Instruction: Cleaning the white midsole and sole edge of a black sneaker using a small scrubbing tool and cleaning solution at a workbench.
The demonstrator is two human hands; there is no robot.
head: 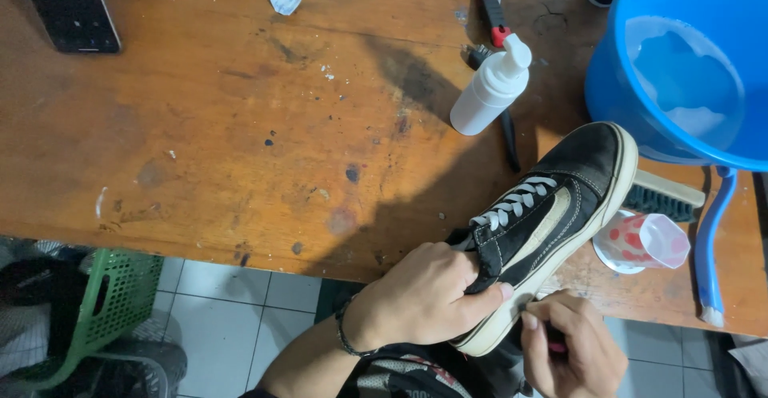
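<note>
My left hand [424, 298] grips black sneaker [544, 222] at desk [240, 126] edge; right hand [572, 346] fingers pinched on a small tool at sole. Looks like sole scrubbing; next needs steady pressure.

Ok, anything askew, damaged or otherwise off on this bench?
Mostly wear: the wooden table is blotched with dark stains and paint flecks. A crumpled paper scrap lies near its far edge. The black sneaker, gripped by the left hand, juts over the front edge. No spill shows.
</note>
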